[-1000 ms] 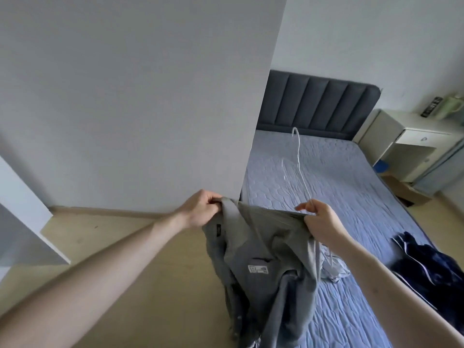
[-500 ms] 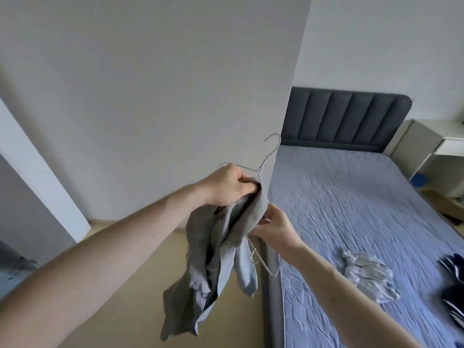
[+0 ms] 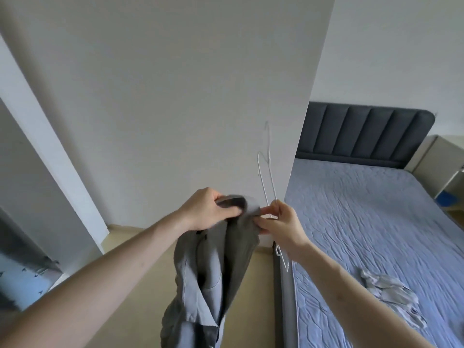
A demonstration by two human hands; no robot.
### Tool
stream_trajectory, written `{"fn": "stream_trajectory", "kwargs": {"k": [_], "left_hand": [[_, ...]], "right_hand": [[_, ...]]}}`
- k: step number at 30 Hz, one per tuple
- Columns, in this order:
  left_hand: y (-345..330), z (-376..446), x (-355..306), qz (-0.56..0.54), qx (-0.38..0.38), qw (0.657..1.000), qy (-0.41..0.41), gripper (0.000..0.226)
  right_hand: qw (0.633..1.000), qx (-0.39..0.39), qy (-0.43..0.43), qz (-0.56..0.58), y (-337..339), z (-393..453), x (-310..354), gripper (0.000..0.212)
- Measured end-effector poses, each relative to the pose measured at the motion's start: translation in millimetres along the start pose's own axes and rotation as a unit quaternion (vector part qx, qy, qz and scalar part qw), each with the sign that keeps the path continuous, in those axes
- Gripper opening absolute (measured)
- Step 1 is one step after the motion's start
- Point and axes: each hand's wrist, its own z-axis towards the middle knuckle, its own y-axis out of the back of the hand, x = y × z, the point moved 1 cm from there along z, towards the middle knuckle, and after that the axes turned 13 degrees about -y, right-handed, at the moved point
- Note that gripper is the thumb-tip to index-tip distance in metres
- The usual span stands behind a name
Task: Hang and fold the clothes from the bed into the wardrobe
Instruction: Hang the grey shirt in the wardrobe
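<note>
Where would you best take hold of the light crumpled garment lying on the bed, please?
Pinch the raised bunched folds at the middle of the garment from above. It lies crumpled and loose on the flat bed, so no edge stands clear, but the folds rise enough to catch.

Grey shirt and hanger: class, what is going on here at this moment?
A person stands by the bed holding a grey shirt up in the air. The left hand grips its collar, and the right hand pinches the fabric next to it while also holding a white wire hanger. The shirt is not yet on the hanger. Another crumpled garment lies on the bed.
</note>
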Motion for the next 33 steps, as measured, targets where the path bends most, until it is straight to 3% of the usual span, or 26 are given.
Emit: {"fn": "stream_trajectory", "kwargs": {"k": [3,7,9,12,16,20,22,25,28,33], "left_hand": [[-23,-30,39,0.119,0.131,0.982,0.070,0.055],[-75,-73,98,0.129,0.235,0.950,0.162,0.039],[-86,-92,123,0.063,0.203,0.952,0.221,0.027],[-81,-105,144,-0.085,0.092,0.954,0.273,0.019],[-49,-95,134,-0.167,0.011,0.954,0.249,0.020],[4,-51,86,-0.315,-0.074,0.926,0.193,0.024],[33,-20,62,-0.212,-0.114,0.963,0.122,0.023],[59,13,41,-0.006,-0.070,0.995,0.064,0.031],[67,35,41,0.091,-0.041,0.992,0.077,0.036],[86,51,53,0.217,-0.038,0.968,0.120,0.027]], "right_hand": [[1.000,-0.012,0.028,0.000,13,3,14,0.052],[0.998,-0.023,0.038,-0.052,21,0,14,0.054],[0.997,-0.042,0.033,-0.064,30,-3,10,0.054],[0.994,-0.059,0.012,-0.089,53,-10,0,0.053],[0.989,-0.105,-0.013,-0.104,89,-16,-11,0.050],[0.976,-0.105,-0.047,-0.184,111,-16,-17,0.035],[0.958,-0.115,-0.058,-0.258,112,-17,-17,0.031],[0.947,-0.120,-0.024,-0.296,110,-24,-10,0.040],[0.959,-0.098,0.010,-0.265,110,-33,1,0.047],[0.973,-0.001,0.049,-0.225,111,-48,13,0.039]]}}
